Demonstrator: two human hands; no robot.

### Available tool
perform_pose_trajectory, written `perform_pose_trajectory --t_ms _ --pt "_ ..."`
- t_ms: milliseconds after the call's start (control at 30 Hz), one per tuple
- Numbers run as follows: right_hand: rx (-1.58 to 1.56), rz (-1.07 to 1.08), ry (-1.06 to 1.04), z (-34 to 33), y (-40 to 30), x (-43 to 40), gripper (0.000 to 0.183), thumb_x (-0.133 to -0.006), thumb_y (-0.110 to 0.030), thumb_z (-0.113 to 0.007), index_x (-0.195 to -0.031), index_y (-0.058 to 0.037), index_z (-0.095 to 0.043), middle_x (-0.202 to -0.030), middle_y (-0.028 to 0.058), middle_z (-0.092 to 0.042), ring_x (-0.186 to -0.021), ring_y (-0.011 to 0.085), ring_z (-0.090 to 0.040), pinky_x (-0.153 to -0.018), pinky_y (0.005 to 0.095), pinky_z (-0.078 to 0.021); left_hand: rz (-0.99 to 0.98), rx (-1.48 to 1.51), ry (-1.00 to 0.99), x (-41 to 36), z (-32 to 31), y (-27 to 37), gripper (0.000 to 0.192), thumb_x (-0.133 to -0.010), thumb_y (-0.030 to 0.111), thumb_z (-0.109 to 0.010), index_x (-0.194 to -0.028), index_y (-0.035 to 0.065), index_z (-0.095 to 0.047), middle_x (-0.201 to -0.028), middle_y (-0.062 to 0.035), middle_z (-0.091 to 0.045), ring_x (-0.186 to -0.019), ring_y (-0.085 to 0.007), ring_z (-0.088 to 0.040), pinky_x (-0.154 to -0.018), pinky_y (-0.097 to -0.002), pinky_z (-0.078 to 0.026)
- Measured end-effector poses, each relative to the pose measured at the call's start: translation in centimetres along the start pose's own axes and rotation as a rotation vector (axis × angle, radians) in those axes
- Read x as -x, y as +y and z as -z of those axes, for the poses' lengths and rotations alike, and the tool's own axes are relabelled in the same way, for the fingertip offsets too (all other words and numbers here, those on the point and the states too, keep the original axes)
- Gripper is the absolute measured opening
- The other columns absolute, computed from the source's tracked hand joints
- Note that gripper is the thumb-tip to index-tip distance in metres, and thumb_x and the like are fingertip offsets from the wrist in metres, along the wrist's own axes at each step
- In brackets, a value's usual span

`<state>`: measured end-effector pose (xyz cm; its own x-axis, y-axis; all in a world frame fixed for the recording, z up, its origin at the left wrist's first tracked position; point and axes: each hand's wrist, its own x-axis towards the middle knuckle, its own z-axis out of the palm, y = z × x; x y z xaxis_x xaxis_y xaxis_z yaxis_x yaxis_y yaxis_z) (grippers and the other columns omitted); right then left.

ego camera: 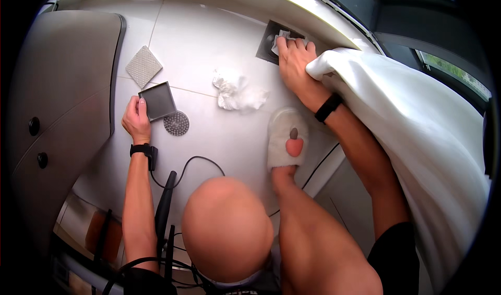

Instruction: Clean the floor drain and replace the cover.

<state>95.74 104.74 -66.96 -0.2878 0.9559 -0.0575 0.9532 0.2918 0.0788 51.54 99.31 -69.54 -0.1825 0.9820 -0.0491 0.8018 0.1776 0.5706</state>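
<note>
My left hand (137, 119) grips the edge of a square dark grey tray-like drain cover (158, 101), thumb on top. Beside it on the floor lie a square textured light tile piece (143, 67) and a round perforated drain strainer (176, 123), partly under the cover's corner. Near the wall, my right hand (295, 58) presses a crumpled white tissue (280, 40) onto the square metal floor drain (267, 40); the fingertips and part of the drain are hidden. More crumpled white tissue (238, 93) lies on the floor between my hands.
A grey panel with black knobs (70, 72) stands at the left. White fabric (407, 107) hangs beside my right arm. My slippered foot (288, 138) rests on the white tiled floor (195, 40). A black cable (203, 157) crosses near my knee. Windows are at upper right.
</note>
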Motion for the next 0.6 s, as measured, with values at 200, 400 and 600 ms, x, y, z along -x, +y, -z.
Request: perform_pose_trajectory --t_ms 200,400,600 --pt "-0.212 -0.139 -0.133 -0.2 -1.6 -0.7 0.019 -0.093 -0.008 -0.058 -0.112 -0.0046 -0.054 -0.088 0.0204 -0.072 -0.086 0.0394 -0.068 -0.075 0.0524 -0.0509 0.009 0.018 -0.042 -0.1 0.2 0.0 0.025 -0.101 0.025 -0.058 -0.085 0.0057 -0.056 -0.069 -0.0104 -0.053 -0.062 -0.0297 -0.052 -0.060 -0.0389 -0.041" --pt "-0.662 -0.375 -0.206 1.2 -1.8 -1.2 0.022 -0.092 -0.003 -0.059 -0.112 -0.0014 -0.051 -0.085 0.0300 -0.067 -0.080 0.0537 -0.063 -0.080 0.0541 -0.0533 -0.020 -0.011 -0.026 0.0 0.3 -0.1 0.024 -0.100 0.024 -0.058 -0.086 0.0056 -0.056 -0.069 -0.0107 -0.055 -0.063 -0.0314 -0.054 -0.061 -0.0392 -0.043" --pt "-1.628 -0.920 -0.109 -0.2 0.0 -1.7 0.037 -0.102 -0.013 -0.061 -0.134 0.0038 -0.054 -0.119 0.0105 -0.067 -0.101 0.0183 -0.066 -0.084 0.0325 -0.0531 -0.026 -0.031 -0.018 0.1 0.1 -0.1 0.023 -0.100 0.024 -0.058 -0.086 0.0050 -0.055 -0.071 -0.0118 -0.055 -0.064 -0.0331 -0.055 -0.062 -0.0408 -0.044"
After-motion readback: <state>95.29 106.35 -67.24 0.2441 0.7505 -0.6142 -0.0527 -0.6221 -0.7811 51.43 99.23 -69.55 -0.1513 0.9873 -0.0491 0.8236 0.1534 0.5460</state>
